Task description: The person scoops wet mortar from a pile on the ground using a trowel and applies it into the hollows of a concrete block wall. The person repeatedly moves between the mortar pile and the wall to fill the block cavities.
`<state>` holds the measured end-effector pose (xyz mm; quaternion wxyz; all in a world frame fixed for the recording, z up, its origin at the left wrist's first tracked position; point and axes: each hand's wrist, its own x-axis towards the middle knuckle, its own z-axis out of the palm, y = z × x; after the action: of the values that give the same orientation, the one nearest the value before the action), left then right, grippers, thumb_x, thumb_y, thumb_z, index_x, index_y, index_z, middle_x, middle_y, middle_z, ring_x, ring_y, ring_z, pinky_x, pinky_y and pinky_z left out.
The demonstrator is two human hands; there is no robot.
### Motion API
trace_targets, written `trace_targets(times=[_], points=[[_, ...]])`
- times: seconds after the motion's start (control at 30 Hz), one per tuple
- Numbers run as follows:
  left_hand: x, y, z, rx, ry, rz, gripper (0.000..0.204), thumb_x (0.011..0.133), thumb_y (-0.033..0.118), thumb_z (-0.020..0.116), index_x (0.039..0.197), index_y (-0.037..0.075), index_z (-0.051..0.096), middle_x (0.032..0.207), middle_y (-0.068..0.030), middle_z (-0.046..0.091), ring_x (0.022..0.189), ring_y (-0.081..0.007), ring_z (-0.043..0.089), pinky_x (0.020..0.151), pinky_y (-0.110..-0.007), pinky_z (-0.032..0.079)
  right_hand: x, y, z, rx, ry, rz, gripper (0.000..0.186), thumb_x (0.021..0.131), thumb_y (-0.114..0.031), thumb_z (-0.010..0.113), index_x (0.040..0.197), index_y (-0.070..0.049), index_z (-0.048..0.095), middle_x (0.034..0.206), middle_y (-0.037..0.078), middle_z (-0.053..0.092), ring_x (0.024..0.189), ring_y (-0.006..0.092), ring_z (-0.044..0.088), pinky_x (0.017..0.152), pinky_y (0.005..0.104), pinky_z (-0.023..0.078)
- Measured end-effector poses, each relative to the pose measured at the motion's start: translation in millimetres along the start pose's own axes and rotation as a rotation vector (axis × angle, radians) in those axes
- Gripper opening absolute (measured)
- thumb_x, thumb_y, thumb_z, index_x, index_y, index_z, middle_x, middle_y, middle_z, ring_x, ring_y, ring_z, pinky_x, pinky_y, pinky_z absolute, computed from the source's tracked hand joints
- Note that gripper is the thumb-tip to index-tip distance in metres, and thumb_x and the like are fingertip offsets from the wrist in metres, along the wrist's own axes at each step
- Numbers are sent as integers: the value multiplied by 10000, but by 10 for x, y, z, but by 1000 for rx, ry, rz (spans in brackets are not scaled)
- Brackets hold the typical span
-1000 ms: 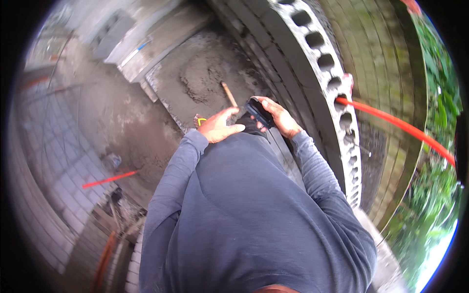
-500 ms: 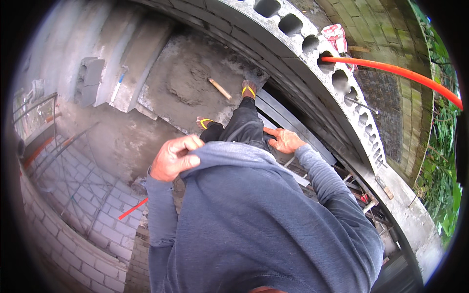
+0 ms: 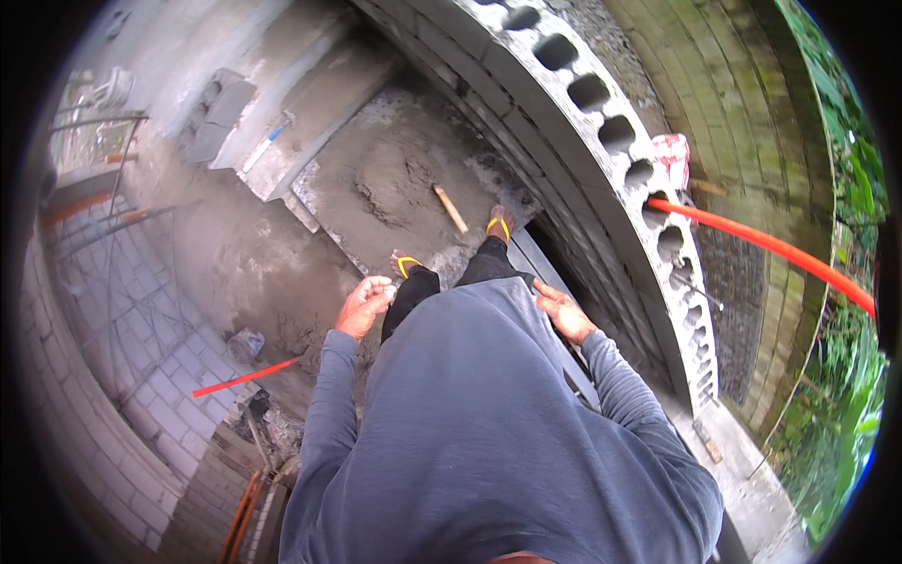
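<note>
A rough grey concrete slab fills the upper centre of the frame, a heap of wet mortar and a wooden handle lying on it. A wall of hollow blocks curves down the right, an orange tube running from one cavity. Beside it sits a red-and-white bag, any print too small to read. Greenery edges the far right. The person's grey shirt spans the lower centre, above dark trousers. The left hand, left of the hem, has curled fingers; whether they hold anything is unclear. The right hand lies against the hem's right side, its grip impossible to judge.
</note>
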<state>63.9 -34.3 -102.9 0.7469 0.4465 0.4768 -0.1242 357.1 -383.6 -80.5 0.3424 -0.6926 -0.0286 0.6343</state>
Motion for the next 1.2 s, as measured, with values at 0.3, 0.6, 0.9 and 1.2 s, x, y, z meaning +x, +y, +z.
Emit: trace_targets(times=[0.3,0.6,0.9,1.2], points=[[124,-1172,-816,-36,364,-194,423,929,292,751,1290,113,620,1187,-43,694,1028,-174,674,808,-363,538,364,348,42,-536,-35,-230,760,969,-448,564,1589,-46,384,1526,155,560,1427,247,502,1168,357,392],[93,-1796,-1015,27,384,-255,328,959,298,692,1241,144,626,1128,1,716,977,-152,677,791,-343,538,255,-293,70,-630,66,-15,354,886,-178,651,1220,-100,741,1142,200,749,1069,325,733,928,398,545],[315,-1909,-1011,-15,360,-174,323,983,302,681,1247,122,631,1128,-17,717,972,-138,677,784,-334,527,945,258,540,-1075,515,32,117,995,-199,520,1075,-116,535,981,181,738,894,403,736,790,519,567],[864,-1884,-720,305,320,-79,327,935,293,710,1170,69,677,1087,-150,752,1051,-312,718,950,-407,540,1748,-1152,476,-1156,-562,290,615,803,-225,848,1326,-36,585,1001,81,753,925,252,733,841,389,564]])
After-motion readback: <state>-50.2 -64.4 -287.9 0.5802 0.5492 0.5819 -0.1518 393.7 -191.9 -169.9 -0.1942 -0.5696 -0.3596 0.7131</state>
